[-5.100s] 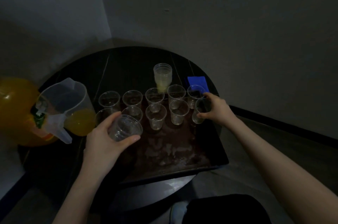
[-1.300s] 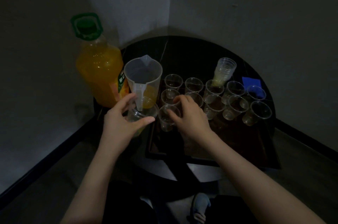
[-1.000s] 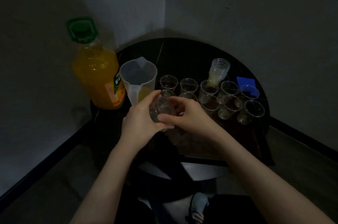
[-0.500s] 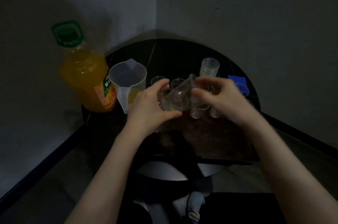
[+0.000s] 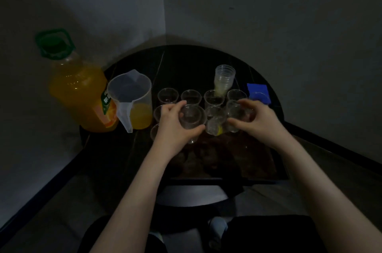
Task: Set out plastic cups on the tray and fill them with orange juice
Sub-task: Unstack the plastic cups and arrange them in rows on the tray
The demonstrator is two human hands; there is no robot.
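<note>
A dark tray [image 5: 260, 168] lies on a round black table [image 5: 186, 60]. Several clear plastic cups [image 5: 191, 96] stand in rows at the tray's far end. My left hand [image 5: 171, 126] grips a small nested stack of cups [image 5: 191, 118] above the tray. My right hand [image 5: 258, 120] holds a single clear cup [image 5: 235, 115] just to the right of it. A clear jug [image 5: 132, 97] with a little orange juice at its bottom stands left of the tray. A big orange juice bottle [image 5: 80, 91] with a green cap is behind it.
A tilted stack of spare cups [image 5: 224, 79] stands behind the rows. A blue square object [image 5: 258, 92] lies at the table's far right. Walls meet in a corner close behind the table. The near half of the tray holds no cups.
My hands pulled a cup off the held stack; the right hand has carried it to the right, and both hands have dropped lower toward the tray.
</note>
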